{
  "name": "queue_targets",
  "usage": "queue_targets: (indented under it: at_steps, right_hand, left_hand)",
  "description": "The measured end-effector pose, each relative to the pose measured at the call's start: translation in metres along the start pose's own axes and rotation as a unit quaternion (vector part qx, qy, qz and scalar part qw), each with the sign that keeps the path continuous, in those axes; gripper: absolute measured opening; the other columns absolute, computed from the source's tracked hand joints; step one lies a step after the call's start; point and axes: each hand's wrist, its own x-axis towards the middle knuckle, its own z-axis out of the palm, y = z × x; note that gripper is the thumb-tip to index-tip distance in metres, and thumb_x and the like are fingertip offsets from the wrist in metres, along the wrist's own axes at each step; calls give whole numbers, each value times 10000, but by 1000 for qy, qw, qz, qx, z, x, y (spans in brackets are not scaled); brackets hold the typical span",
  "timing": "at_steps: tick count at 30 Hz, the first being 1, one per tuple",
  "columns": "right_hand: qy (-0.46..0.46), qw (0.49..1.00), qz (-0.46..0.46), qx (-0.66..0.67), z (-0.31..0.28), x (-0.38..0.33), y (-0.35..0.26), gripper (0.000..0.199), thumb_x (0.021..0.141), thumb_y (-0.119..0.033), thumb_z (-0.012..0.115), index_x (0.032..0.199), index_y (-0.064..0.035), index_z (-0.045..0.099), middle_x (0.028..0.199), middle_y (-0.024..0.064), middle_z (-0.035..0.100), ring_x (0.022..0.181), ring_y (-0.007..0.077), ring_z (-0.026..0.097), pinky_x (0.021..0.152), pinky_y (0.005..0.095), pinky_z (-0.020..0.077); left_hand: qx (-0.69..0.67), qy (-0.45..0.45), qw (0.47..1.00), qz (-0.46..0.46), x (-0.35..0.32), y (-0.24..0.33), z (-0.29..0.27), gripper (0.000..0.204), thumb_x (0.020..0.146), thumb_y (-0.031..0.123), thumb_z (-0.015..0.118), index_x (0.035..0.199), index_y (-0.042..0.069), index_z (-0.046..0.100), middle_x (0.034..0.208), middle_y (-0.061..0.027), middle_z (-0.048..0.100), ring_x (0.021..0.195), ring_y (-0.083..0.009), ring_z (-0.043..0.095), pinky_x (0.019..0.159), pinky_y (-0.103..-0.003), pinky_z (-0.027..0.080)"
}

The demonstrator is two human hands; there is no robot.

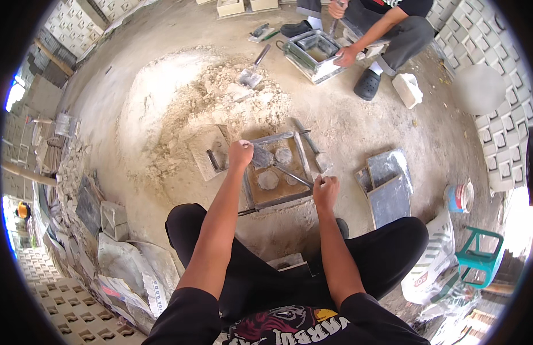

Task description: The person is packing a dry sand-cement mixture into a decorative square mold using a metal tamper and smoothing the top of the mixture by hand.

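A trowel (293, 175) spans the gap between my two hands, over a square metal mould (305, 156). My right hand (326, 192) is closed at the end of its handle. My left hand (241, 154) is closed with its fingertips at the edge of the flat grey blade. Inside the mould's frame sit several pale, rounded, many-sided pieces (268, 180) on a brown base. A second long-handled tool (313, 147) lies along the mould's right side. Left of the mould, partly behind my left hand, rests a dusty board (204, 150) with a dark handle.
A heap of pale powder (186, 92) lies ahead, with another trowel (252, 76) on it. At the far right a co-worker's hand (347, 56) touches another mould (295, 57). Grey boards (390, 198), a paint bucket (459, 197), a sack (430, 259) and a green stool (478, 257) stand right.
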Motion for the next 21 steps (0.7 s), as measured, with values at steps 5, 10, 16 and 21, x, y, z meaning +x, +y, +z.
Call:
queue_targets:
  at_steps: [5, 10, 16, 21]
  right_hand:
    - [42, 993, -32, 110, 8, 39, -59, 163, 846, -97, 648, 729, -34, 554, 813, 125, 563, 790, 317, 542, 702, 429, 419]
    - [-114, 975, 41, 186, 5, 60, -138, 247, 896, -184, 661, 744, -12, 571, 672, 112, 534, 618, 283, 517, 586, 412, 414]
    - [-238, 956, -18, 168, -65, 67, -175, 215, 889, -163, 645, 750, -6, 598, 709, 161, 605, 660, 312, 613, 604, 407, 470]
    - [-471, 877, -24, 94, -175, 78, -230, 284, 886, -271, 623, 838, 9, 632, 793, 215, 656, 789, 357, 656, 703, 416, 509]
  left_hand:
    - [13, 27, 990, 138, -5, 29, -25, 171, 850, 164, 605, 902, 45, 716, 873, -181, 697, 836, -342, 674, 765, -408, 523]
    - [-86, 10, 994, 71, -20, 65, -66, 197, 879, 216, 632, 922, 42, 715, 888, -161, 698, 807, -268, 677, 708, -353, 523]
    - [-134, -4, 991, -21, -82, 78, -157, 289, 886, 297, 645, 988, 34, 704, 852, -136, 706, 715, -209, 670, 678, -339, 515]
    - [-32, 37, 994, -101, -170, 115, -251, 297, 889, 284, 627, 951, -1, 683, 883, -180, 698, 822, -293, 687, 727, -384, 523]
